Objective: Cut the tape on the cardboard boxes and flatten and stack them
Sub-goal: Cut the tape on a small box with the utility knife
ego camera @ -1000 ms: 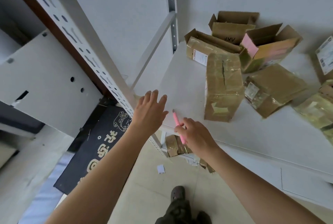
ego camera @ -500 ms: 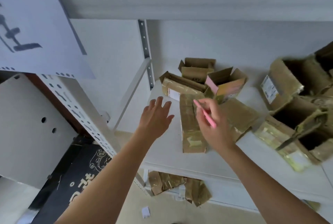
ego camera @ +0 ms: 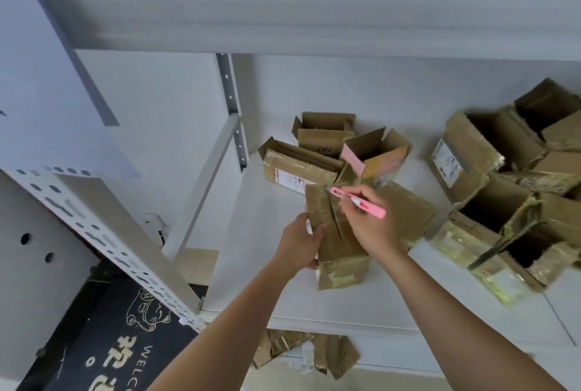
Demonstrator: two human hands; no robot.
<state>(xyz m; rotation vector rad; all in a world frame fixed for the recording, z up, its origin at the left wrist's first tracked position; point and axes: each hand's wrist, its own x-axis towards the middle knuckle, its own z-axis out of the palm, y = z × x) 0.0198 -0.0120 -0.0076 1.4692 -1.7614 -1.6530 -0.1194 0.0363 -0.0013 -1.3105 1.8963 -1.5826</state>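
A long taped cardboard box (ego camera: 341, 252) lies on the white shelf (ego camera: 361, 305) in front of me. My left hand (ego camera: 300, 246) grips its left side, fingers curled round the edge. My right hand (ego camera: 369, 217) holds a pink box cutter (ego camera: 358, 202) like a pen, its tip at the far end of the box's top seam. Open cardboard boxes (ego camera: 333, 151) stand behind it, one with a pink flap (ego camera: 353, 156).
A cluster of opened, tape-covered boxes (ego camera: 509, 202) fills the shelf's right side. Flattened cardboard (ego camera: 301, 353) lies on the floor under the shelf. A perforated white upright (ego camera: 103, 243) and a dark doormat (ego camera: 107, 343) are at the left. Another shelf board (ego camera: 314, 1) hangs overhead.
The view rose from the floor to the shelf. My left hand moved in and took hold of the long box; my right hand brought the pink cutter onto its top seam.
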